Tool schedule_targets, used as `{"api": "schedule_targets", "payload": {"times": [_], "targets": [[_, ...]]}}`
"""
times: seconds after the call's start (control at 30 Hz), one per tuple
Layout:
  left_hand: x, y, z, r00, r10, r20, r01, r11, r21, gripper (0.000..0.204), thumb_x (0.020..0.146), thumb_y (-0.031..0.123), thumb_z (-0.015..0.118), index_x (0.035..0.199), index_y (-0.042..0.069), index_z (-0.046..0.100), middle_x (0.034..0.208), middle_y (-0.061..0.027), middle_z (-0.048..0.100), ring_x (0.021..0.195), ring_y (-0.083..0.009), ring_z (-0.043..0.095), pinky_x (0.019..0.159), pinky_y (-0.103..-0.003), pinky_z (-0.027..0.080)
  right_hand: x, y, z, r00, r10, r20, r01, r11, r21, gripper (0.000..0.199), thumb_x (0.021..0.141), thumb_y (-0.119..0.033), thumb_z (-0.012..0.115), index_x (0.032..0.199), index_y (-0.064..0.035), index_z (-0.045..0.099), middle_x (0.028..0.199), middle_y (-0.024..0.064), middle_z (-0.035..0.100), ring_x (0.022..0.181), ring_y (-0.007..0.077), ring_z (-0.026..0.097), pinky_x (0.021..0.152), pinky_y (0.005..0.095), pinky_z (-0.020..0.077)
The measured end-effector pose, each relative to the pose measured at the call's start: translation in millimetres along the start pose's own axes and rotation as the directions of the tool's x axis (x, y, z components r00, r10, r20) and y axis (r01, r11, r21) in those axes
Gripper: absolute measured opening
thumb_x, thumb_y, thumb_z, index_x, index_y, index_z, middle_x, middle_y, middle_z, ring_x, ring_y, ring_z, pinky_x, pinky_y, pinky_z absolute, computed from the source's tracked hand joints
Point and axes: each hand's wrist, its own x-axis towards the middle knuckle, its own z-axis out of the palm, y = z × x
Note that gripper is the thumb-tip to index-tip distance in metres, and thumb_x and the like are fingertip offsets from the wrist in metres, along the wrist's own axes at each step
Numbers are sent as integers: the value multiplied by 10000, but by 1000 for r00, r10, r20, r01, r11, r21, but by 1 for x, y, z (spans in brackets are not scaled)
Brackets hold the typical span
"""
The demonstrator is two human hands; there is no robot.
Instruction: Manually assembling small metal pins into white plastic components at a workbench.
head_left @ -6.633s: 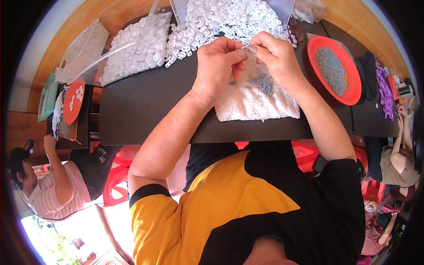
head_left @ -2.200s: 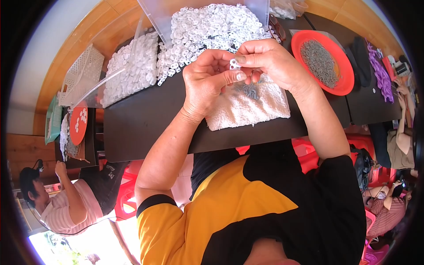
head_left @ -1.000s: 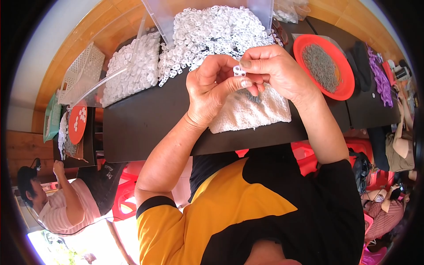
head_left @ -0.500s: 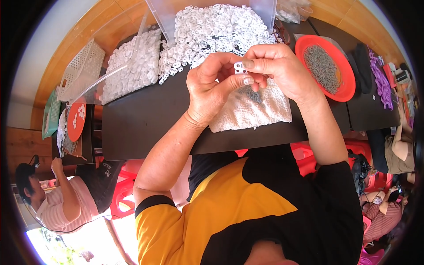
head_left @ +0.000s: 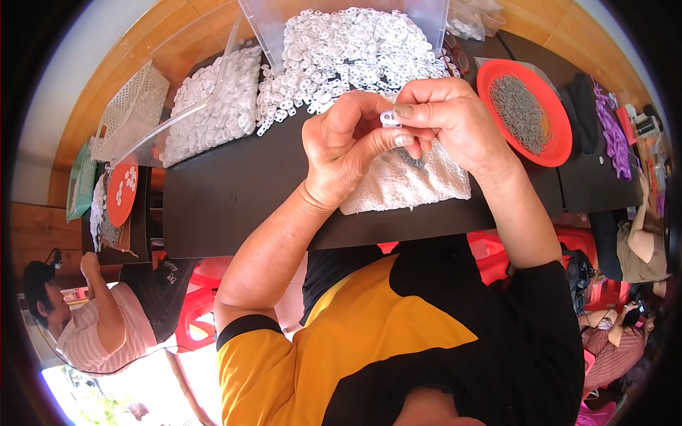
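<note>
Fingers (head_left: 382,145) on your left hand (head_left: 334,142) are pinched narrow around a white piece (head_left: 390,120) with holes in it, up in the air over the far edge of the pale towel (head_left: 419,190). Your right hand (head_left: 451,128) is closed in too, thumb tip against the piece's right side; can't tell if it's gripping something small behind there. Looks to me like you hold it upright with the holes toward you so you can see them. I'd guess the towel, by the near edge of the bench (head_left: 234,206), stops the little grey pieces (head_left: 410,158) on it from rolling.

Setup seems all about short reaches: clear tub (head_left: 259,35) at the far edge with a white pile (head_left: 355,42) spilling your way, another white heap (head_left: 213,103) toward the far left corner, and a red dish (head_left: 565,138) of screw-like grey bits over the seam on the right edge.

Bench is dark and smooth. Past its right edge lies a purple bundle (head_left: 612,138). Around the room you've got orange-brown wall panelling (head_left: 550,21), red stools (head_left: 199,312), and someone in a striped shirt (head_left: 106,337) off the left edge.
</note>
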Motion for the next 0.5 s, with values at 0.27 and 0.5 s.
{"api": "schedule_targets", "payload": {"times": [0.27, 0.5], "targets": [[0, 1, -2, 997, 73, 25, -76, 986, 149, 248, 818, -22, 709, 1022, -45, 570, 830, -111, 677, 784, -168, 697, 672, -268, 583, -1, -2, 4, 1000, -10, -15, 10, 1000, -17, 212, 870, -181, 622, 758, -3, 653, 624, 26, 594, 524, 89, 555, 513, 207, 383], [2, 9, 1, 1000, 15, 21, -15, 1000, -17, 185, 827, -37, 694, 960, -50, 566, 803, -124, 673, 734, -200, 707, 654, -278, 587, 3, 8, 2, 999, 36, 39, -41, 993, 114, 210, 884, -183, 613, 786, 1, 643, 654, 37, 605, 529, 104, 567, 510, 204, 386]]}}
